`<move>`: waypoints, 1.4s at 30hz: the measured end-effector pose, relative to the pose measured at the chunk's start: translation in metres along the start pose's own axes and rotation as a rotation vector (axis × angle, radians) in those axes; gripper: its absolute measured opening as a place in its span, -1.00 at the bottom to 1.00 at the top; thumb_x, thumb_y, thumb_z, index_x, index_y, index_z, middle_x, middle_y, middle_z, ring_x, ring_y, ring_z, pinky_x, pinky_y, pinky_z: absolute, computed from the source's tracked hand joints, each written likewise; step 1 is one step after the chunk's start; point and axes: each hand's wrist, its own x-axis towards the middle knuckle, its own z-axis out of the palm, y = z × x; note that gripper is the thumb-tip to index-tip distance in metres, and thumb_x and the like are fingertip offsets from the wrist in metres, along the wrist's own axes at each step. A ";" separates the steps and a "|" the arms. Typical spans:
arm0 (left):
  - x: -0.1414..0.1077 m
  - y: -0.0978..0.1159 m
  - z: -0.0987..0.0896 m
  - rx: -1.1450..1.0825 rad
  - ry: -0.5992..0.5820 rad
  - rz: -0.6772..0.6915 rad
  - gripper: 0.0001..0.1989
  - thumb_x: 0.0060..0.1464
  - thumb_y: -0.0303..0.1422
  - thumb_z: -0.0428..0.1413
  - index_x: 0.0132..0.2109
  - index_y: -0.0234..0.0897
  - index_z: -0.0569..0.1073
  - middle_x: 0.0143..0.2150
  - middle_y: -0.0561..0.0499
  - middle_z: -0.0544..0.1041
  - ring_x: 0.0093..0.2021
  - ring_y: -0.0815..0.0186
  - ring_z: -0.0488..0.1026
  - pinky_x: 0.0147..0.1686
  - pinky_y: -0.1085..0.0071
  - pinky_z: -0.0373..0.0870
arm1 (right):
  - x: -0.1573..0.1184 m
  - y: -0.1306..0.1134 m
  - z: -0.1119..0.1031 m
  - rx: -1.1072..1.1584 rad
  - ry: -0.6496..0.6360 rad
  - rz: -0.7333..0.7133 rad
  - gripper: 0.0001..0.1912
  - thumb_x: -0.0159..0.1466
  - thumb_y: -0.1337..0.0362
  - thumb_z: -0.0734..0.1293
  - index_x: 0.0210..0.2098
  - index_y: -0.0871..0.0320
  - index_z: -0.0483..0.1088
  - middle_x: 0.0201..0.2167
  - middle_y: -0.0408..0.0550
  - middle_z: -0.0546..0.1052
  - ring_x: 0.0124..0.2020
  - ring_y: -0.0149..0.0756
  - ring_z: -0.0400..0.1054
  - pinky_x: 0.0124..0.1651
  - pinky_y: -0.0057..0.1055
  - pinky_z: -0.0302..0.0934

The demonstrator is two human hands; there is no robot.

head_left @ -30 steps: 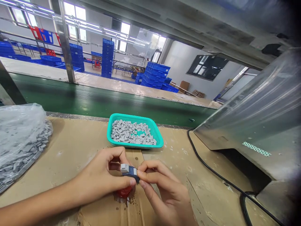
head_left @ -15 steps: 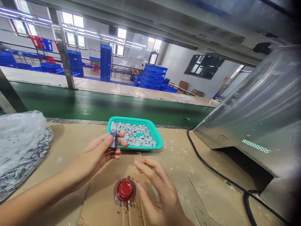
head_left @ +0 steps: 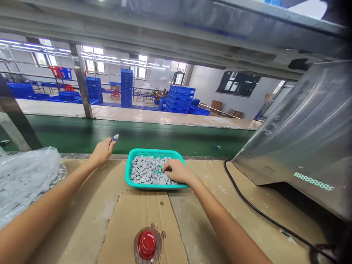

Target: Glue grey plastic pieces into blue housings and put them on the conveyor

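Note:
Reaching out over the near edge of the green belt (head_left: 143, 135), my left hand (head_left: 103, 151) is closed on a small dark blue and light grey part (head_left: 114, 138). My right hand (head_left: 176, 171) dips into the turquoise basket (head_left: 128, 172), its fingers bent down among small grey pieces (head_left: 145, 168). Whether those fingers grip a piece is too small to tell. Nearer to me, a red cup-like object (head_left: 147, 244) sits on a wet patch of the cardboard (head_left: 132, 223).
A clear plastic bag (head_left: 30, 179) of grey pieces lies at the left. On the right, a black cable (head_left: 247, 205) runs past a metal housing (head_left: 297, 139). Another small part (head_left: 216, 147) rests on the belt. Metal posts (head_left: 81, 80) and an overhead beam frame the view.
My left hand has moved forward and left toward the belt with the blue and grey part. My right hand has gone from beside the red object into the basket. The view has tilted up slightly.

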 end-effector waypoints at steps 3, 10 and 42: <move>0.013 -0.013 0.020 0.044 -0.031 0.031 -0.70 0.06 -0.26 -0.23 -0.32 -0.33 0.31 -0.33 -0.15 0.45 -0.21 0.13 0.36 -0.24 0.28 0.24 | 0.004 0.003 0.004 -0.026 -0.015 -0.013 -0.66 -0.13 0.63 0.18 -0.50 0.23 0.50 -0.50 -0.04 0.51 -0.45 -0.34 0.34 -0.42 -0.53 0.17; 0.010 -0.028 0.038 0.064 0.086 0.018 -0.48 0.03 -0.22 -0.16 0.08 -0.46 0.11 0.15 -0.30 0.11 0.17 0.04 -0.02 0.06 0.14 0.01 | 0.002 0.004 0.007 -0.037 0.011 -0.027 -0.71 -0.01 0.58 0.18 -0.43 0.23 0.48 -0.52 -0.04 0.49 -0.47 -0.35 0.33 -0.41 -0.52 0.15; -0.005 0.013 0.046 0.018 -0.154 0.313 -0.72 0.04 -0.40 -0.20 -0.28 -0.30 0.39 -0.39 -0.06 0.33 -0.32 0.25 0.28 -0.35 0.37 0.20 | 0.000 -0.002 0.005 -0.014 0.000 -0.087 -0.70 -0.01 0.55 0.11 -0.43 0.21 0.41 -0.55 -0.10 0.45 -0.54 -0.41 0.24 -0.47 -0.54 0.03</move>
